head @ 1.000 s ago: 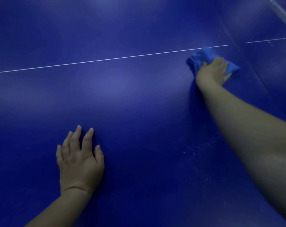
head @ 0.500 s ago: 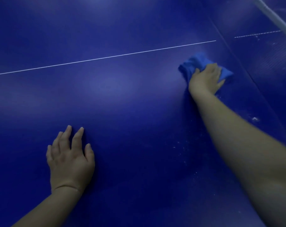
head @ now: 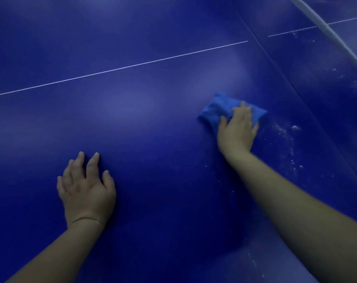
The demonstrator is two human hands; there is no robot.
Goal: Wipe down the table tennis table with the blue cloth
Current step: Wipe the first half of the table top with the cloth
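Legible text, labels, brands, numbers: none found. The table tennis table (head: 153, 123) carries only a thin white line (head: 120, 68) across its blue surface, no lettering beside it. The blue cloth (head: 216, 111) shows no tag or print on its visible folds, though the picture is dim and somewhat blurred, so fine marks may go unseen.

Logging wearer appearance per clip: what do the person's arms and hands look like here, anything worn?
Both forearms are bare as far as the frame shows: no sleeves, gloves, watch or rings visible. The left hand has a crease line across its wrist. The right hand is slightly blurred. Dim bluish light tints everything.
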